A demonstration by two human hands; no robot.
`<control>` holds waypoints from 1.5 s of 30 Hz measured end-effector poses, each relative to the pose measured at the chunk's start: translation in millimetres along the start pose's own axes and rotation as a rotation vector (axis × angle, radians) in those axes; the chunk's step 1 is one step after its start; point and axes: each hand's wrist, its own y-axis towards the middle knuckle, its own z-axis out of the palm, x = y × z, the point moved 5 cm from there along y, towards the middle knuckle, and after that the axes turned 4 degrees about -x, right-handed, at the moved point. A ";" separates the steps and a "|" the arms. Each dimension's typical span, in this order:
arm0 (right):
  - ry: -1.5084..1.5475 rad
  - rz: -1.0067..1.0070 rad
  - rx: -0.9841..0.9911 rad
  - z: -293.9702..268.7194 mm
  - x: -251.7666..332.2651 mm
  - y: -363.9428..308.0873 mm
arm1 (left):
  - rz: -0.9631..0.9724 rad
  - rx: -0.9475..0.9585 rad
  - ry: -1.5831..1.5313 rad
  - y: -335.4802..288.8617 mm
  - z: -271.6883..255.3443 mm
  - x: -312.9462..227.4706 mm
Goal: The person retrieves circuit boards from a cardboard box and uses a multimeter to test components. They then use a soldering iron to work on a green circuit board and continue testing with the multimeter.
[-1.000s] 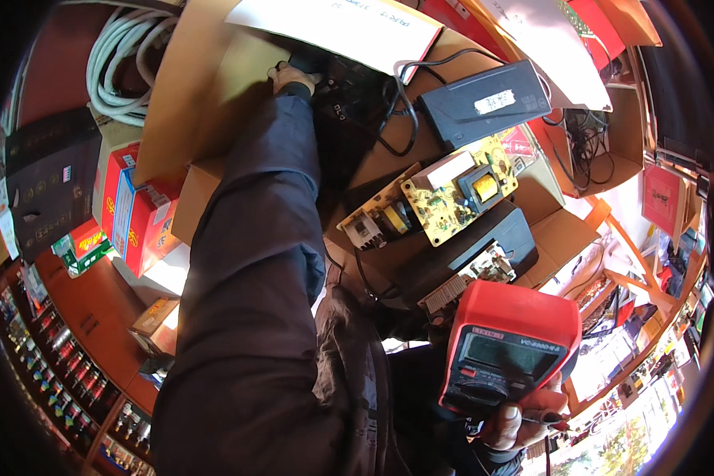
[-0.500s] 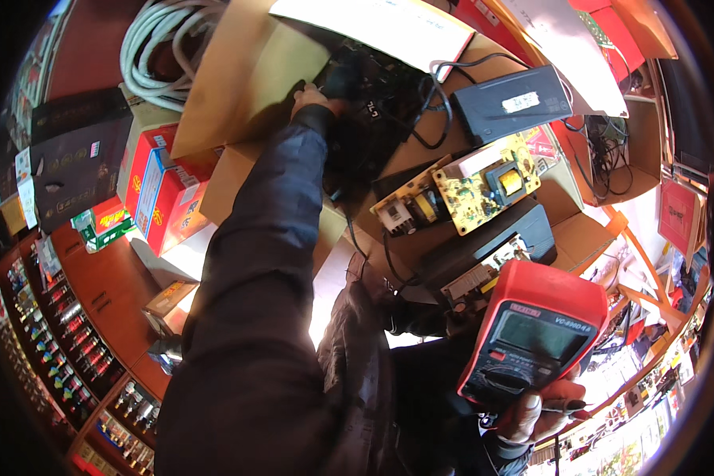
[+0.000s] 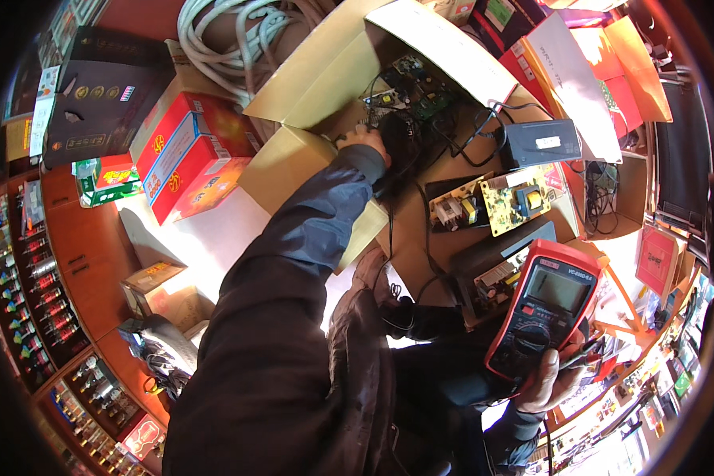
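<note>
My left hand [image 3: 363,144] reaches into an open cardboard box [image 3: 309,71]. Its fingers are curled at the edge of a black object [image 3: 402,147], whose kind is lost in shadow. Just beyond it lies a green circuit board [image 3: 420,91] with loose black wires around it. At the lower right, my right hand [image 3: 549,382] grips a red and black digital multimeter [image 3: 541,309] with its face up. Thin dark test probes [image 3: 583,353] stick out beside the multimeter by the same hand.
Right of the box interior lie a black power adapter [image 3: 541,143], a yellowish circuit board [image 3: 517,202] and an opened black casing [image 3: 492,274]. Coiled pale hose [image 3: 238,40] and a red carton [image 3: 186,151] stand left. Small component drawers [image 3: 47,285] line the far left.
The view has shifted, so the box and boards appear farther right. The box interior shows more, with the green board visible. My left hand stays at the black object; the multimeter has tilted more upright.
</note>
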 end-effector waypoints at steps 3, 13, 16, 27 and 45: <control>-0.001 -0.046 0.001 3.3 0.8 1.3 | 0.103 -0.035 -0.095 -9.8 0.6 -13.9; -0.079 0.003 -0.062 4.1 0.1 1.3 | 0.182 -0.068 -0.297 -5.9 20.7 -37.7; -0.091 0.012 -0.030 5.5 0.0 3.5 | 0.197 -0.073 -0.335 0.5 26.7 -41.9; -0.094 0.067 -0.091 1.5 -3.7 1.9 | 0.404 -0.330 -0.631 -21.7 -17.9 -50.7; -0.183 0.093 -0.093 14.2 -1.7 2.5 | 0.467 -0.794 -0.538 -124.0 -51.3 -20.4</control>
